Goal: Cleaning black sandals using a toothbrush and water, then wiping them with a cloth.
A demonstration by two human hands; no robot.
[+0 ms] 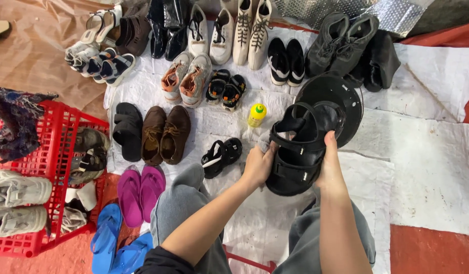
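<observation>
Head view, looking down at rows of shoes on white woven sheeting spread over a red floor. At far left, a red plastic crate [52, 152] with a lattice wall holds pale sneakers and worn shoes, with dark patterned cloth draped on its rim. Beside it lie blue flip-flops [106, 238] and magenta slippers [140, 189]. Further right sit a black slide, brown suede lace-ups [166, 133] and a small black strappy sandal [222, 156]. A small yellow bottle [256, 114] with a green cap stands just past them. Right of centre, the left hand [257, 165] closes its grip on a grey cloth pressed against a chunky black sandal [300, 149] with wide straps. The right hand [330, 167] grips that sandal's far side, thumb over the heel strap, holding it above the knees. Behind it stands a round black dish-shaped object [341, 96]. Dark boots and sneakers line the back row.
</observation>
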